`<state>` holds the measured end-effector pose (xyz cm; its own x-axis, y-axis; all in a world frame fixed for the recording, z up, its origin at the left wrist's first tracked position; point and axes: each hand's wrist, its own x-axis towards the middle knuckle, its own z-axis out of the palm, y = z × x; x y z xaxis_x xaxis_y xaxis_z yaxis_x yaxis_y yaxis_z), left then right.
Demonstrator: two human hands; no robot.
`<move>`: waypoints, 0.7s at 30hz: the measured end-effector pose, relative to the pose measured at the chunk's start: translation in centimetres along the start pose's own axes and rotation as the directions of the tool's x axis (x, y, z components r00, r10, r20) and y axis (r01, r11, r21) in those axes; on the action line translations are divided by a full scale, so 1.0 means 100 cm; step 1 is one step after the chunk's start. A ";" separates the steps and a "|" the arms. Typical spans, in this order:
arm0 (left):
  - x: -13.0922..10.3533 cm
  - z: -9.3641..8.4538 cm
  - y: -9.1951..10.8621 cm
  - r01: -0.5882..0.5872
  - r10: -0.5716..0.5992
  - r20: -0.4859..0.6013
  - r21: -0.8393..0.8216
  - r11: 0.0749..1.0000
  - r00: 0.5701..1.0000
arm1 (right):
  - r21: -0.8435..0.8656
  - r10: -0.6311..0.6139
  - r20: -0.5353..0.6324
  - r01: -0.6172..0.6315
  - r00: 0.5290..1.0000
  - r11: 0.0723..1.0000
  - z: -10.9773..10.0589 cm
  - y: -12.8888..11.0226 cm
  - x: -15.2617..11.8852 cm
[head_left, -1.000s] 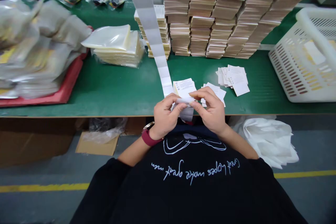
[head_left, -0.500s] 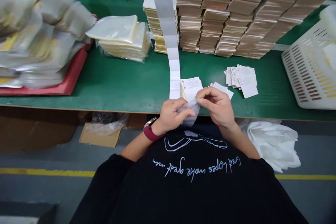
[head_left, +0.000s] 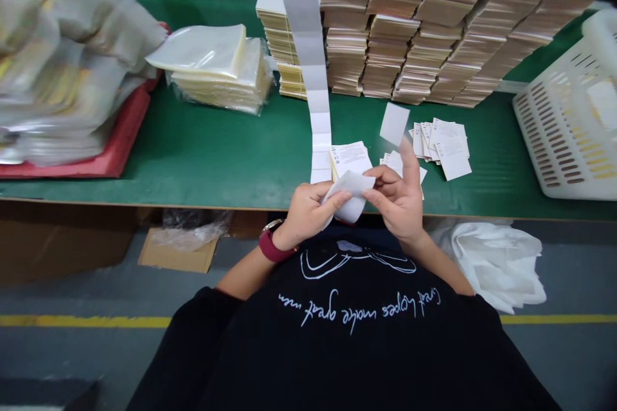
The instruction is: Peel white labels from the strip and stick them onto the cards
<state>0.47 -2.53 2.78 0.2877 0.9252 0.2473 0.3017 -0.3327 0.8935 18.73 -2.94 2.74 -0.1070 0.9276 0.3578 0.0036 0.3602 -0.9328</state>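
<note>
My left hand (head_left: 313, 210) grips a white label strip (head_left: 348, 187) between thumb and fingers at the table's front edge. The strip's far corner is pinched by the thumb and a finger of my right hand (head_left: 399, 199). A white square label (head_left: 395, 123) sits at the tip of my right hand's raised, blurred index finger. Just beyond my hands lies a stack of printed cards (head_left: 351, 157). Some loose cards (head_left: 393, 160) are partly hidden behind my right hand. A long label band (head_left: 321, 122) runs down the table beside the card stack.
Tall card stacks (head_left: 393, 45) stand at the back. Loose cards (head_left: 450, 148) and a white basket (head_left: 559, 135) are on the right. Clear bags (head_left: 216, 67) and a red tray (head_left: 116, 151) heaped with bags are on the left of the green table (head_left: 216, 154).
A white label now shows at my right index finger, which has risen and stretched away. The strip between my hands is lifted and spread wider. The view has shifted slightly.
</note>
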 end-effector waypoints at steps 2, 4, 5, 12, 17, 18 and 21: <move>-0.001 -0.001 0.002 -0.046 0.052 -0.060 0.103 0.994 0.997 | -0.032 0.028 -0.034 -0.029 0.999 0.999 0.004 0.001 -0.005; -0.001 -0.003 0.005 -0.129 0.155 -0.113 0.210 0.969 0.981 | -0.068 0.041 -0.043 -0.044 0.998 0.997 0.006 0.001 -0.007; 0.000 -0.004 0.007 -0.172 0.200 -0.106 0.232 0.958 0.974 | -0.081 0.045 -0.031 -0.047 0.999 0.996 0.007 0.000 -0.008; 0.001 0.008 0.005 -0.023 0.019 -0.135 -0.027 0.999 0.991 | -0.136 0.000 -0.058 -0.008 0.998 0.991 0.014 0.004 -0.014; -0.001 0.012 -0.003 0.061 -0.068 -0.069 -0.107 0.992 0.995 | -0.158 -0.068 -0.131 0.047 0.989 0.986 0.016 0.005 -0.015; -0.002 0.012 -0.003 0.062 -0.067 -0.047 -0.107 0.992 0.997 | -0.162 -0.082 -0.140 0.058 0.987 0.985 0.017 0.005 -0.014; -0.003 0.010 -0.001 0.020 -0.023 -0.039 -0.075 0.997 0.999 | -0.181 -0.098 -0.127 0.074 0.987 0.981 0.017 0.005 -0.012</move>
<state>1.25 -2.95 2.28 0.2451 0.9390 0.2412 0.2380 -0.2995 0.9239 17.19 -4.07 1.80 0.0207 0.8926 0.4503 0.1752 0.4402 -0.8806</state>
